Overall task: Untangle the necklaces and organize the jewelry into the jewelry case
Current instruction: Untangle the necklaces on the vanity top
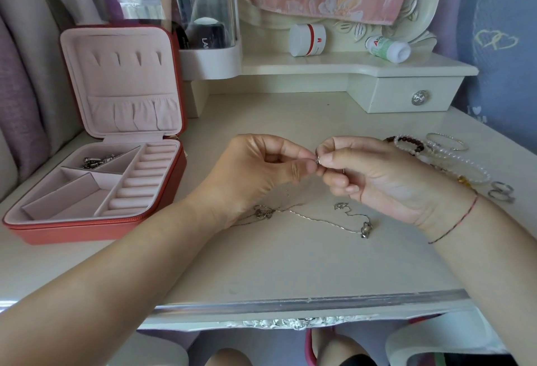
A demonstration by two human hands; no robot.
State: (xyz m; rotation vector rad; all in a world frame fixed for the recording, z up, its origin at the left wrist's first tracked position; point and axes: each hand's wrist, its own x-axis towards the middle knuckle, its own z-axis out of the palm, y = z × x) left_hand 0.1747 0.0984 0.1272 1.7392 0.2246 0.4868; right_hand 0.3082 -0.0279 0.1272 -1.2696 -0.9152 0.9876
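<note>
1. The left hand (261, 168) and right hand (374, 173) are raised above the middle of the desk (290, 264), fingertips meeting.
2. Each hand has curled fingers and pinches the same small silver piece (317, 159) between thumb and forefinger; whether a chain hangs from it is too fine to tell.
3. The necklaces (313, 217) lie on the desk just below the hands, thin silver chains crossing, with pendants at both ends.
4. The jewelry case (96, 220) stands open near the desk's left edge, lid upright.
5. Its back left compartment holds a few silver items (98, 161).
6. Beaded bracelets (436, 153) lie heaped near the right edge, behind the right hand.
7. Two silver rings (501, 191) lie just beside them, closer to that edge.
8. A red thread (456, 224) circles the right wrist.
</note>
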